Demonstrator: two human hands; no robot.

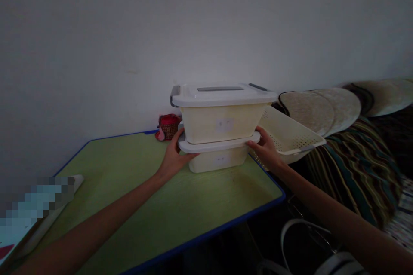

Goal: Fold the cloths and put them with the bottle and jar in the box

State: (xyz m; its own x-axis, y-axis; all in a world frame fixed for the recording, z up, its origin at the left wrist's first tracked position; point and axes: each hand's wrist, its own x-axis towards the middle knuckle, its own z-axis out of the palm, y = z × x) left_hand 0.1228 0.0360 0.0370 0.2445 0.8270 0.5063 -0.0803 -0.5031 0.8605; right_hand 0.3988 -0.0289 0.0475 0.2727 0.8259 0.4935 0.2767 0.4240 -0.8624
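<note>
Two lidded storage boxes are stacked at the far right part of the green table [135, 184]. The upper storage box [222, 122] is cream with a white lid and grey latches. Beneath it, the lower storage box [219, 161] is of the same kind and shallower in view. My left hand [174, 154] grips the left end of the lower box's lid, fingers hidden behind the rim. At the other end, my right hand [264, 148] is closed on that lid, thumb on its front edge. Whether the lower box rests on the table or is slightly raised, I cannot tell.
A small red and brown basket [169, 126] stands behind the boxes on the left. To the right, a cream perforated basket [290, 137] leans by a striped sofa [355, 167]. A partly blurred-out screen or panel [35, 210] lies at the table's left. White straps [287, 240] hang below.
</note>
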